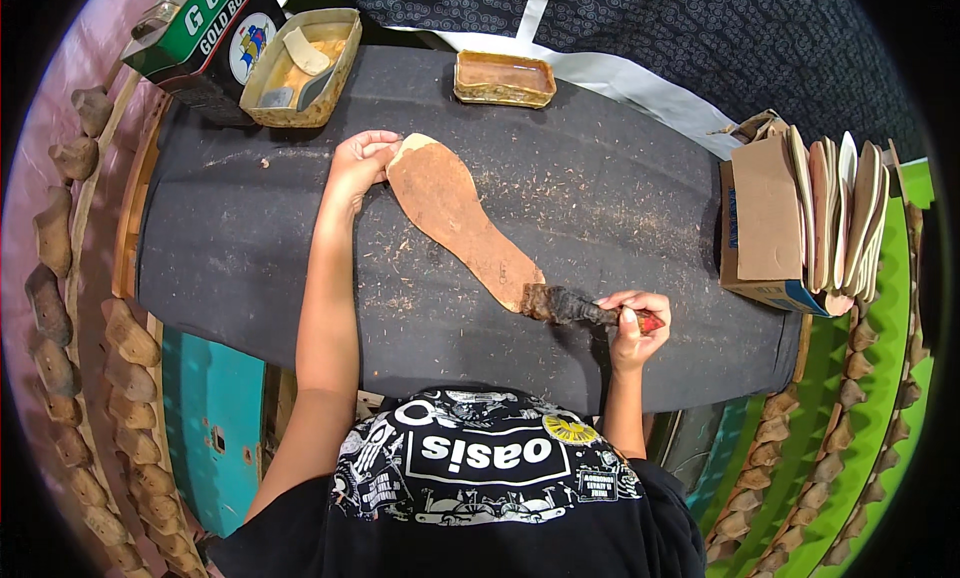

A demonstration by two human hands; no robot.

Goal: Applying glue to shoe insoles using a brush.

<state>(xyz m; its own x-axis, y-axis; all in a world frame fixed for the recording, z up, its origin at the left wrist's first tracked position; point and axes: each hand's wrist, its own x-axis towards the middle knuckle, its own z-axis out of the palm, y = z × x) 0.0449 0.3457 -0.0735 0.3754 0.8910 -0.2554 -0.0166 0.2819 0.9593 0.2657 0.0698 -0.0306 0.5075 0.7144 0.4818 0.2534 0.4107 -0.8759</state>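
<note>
A brown insole (440, 193) lies slantwise over the dark table, its wide toe end far left and its heel near right. My left hand (362, 163) pinches the toe edge, where a paler strip shows. In my right hand (638, 328) is a glue brush (570, 306) with a red handle end and a dark, crusted body. Its brown bristles press on the heel end of the insole. The fingers of my right hand are closed round the handle.
Beyond the insole stands a shallow tray (505, 80) of brownish liquid. At the far left are a tub (335, 78) with scrapers and a green-black can (205, 53). A cardboard box (765, 213) of upright soles is at right. Shoe lasts (130, 333) line racks on both sides.
</note>
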